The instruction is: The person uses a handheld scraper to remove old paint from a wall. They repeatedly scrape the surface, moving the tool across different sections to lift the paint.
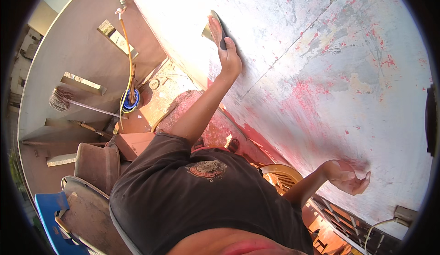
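Observation:
At arm's length, my left hand (226, 56) is pressed flat to a painted wall (330, 117), fingers together. Under it is a folded sheet of what looks like sandpaper (206, 33), its tan face and dark face both showing. The wall is pale blue-grey and scuffed, with red paint patches and a long crack. My right hand (347, 178) is held near the lower wall, palm up, fingers loosely curled, with nothing in it. Whether it touches the wall, I cannot tell.
To my left, stacked chairs (92, 203) and a blue plastic piece (51, 207) stand beside a parapet (89, 48). A mop (61, 99), a blue bucket (136, 98) and a yellow hose (127, 43) are farther off. A yellow plastic chair (283, 173) stands by my right arm. An electrical box (405, 214) is on the wall.

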Demonstrator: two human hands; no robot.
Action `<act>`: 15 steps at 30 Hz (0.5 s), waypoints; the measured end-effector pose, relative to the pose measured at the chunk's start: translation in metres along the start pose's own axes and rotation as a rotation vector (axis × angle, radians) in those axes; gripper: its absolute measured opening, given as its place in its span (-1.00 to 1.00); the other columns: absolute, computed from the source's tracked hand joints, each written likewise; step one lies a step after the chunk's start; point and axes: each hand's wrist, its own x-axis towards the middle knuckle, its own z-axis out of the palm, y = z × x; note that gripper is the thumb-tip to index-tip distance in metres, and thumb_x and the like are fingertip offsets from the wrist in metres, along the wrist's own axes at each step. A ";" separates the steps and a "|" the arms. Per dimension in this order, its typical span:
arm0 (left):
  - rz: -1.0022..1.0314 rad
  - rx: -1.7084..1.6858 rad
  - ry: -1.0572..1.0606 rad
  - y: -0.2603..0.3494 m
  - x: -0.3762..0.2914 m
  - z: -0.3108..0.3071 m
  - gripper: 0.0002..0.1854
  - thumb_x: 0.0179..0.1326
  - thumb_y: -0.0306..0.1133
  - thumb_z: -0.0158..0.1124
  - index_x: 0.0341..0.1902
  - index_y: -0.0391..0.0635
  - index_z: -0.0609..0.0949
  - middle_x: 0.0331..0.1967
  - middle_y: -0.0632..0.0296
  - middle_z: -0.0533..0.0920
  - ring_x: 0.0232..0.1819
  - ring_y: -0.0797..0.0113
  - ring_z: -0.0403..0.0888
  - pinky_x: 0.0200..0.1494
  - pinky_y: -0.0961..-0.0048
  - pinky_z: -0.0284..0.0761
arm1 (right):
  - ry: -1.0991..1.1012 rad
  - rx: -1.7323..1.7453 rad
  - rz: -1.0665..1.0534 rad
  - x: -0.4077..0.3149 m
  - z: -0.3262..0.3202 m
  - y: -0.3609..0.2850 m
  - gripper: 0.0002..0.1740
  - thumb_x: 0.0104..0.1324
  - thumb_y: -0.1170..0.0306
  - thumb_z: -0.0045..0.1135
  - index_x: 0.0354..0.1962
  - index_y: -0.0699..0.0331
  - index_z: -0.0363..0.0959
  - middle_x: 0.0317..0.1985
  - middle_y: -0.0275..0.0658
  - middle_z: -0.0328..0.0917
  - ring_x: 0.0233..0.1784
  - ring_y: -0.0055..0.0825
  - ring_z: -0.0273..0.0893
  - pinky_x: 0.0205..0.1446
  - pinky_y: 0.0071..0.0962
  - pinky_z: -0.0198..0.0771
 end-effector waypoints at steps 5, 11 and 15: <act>-0.640 -0.291 0.183 -0.066 0.064 -0.050 -0.28 0.65 0.04 -0.18 0.47 -0.45 0.28 0.49 -0.10 0.34 0.47 0.15 0.32 0.51 0.28 0.16 | -0.063 0.134 0.064 -0.007 0.009 -0.027 -0.51 0.46 0.19 -0.01 0.16 0.39 0.32 0.05 0.03 0.47 0.17 -0.11 0.46 0.26 -0.10 0.38; -0.411 -0.195 0.251 -0.061 0.039 -0.027 -0.26 0.67 -0.06 -0.23 0.64 -0.33 -0.09 0.69 -0.05 -0.12 0.71 0.09 -0.21 0.66 0.26 -0.25 | -0.230 0.132 0.047 0.002 0.027 -0.053 -0.53 0.49 0.24 -0.09 0.16 0.45 0.35 0.08 0.14 0.45 0.24 -0.03 0.44 0.26 -0.06 0.46; -0.319 -0.121 0.102 -0.052 -0.010 -0.016 -0.10 0.61 0.17 -0.24 0.63 -0.39 -0.10 0.69 -0.09 -0.14 0.71 0.05 -0.23 0.66 0.17 -0.29 | -0.419 0.151 -0.126 0.010 0.045 -0.061 -0.58 0.53 0.33 -0.14 0.16 0.47 0.40 0.19 0.12 0.43 0.30 0.02 0.48 0.35 0.05 0.41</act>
